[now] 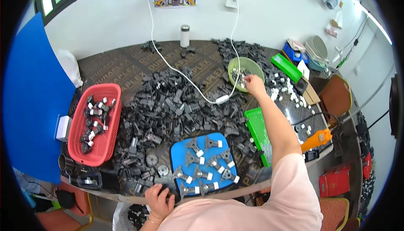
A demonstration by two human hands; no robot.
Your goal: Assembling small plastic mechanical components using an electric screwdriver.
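My right hand reaches into a light green bowl at the far right of the table. Its fingers are drawn together at the small shiny metal parts inside; what they pinch is too small to tell. At the table's front edge my left hand is curled beside a dark piece, and I cannot make out what lies in its fingers. Just right of it a blue mat bears several dark grey plastic assemblies, each with a white block at one end.
Loose dark plastic parts heap across the middle. A red basket holds more assemblies at left. Green trays, white blocks and an orange power screwdriver lie right. A white cable with an inline switch crosses the heap.
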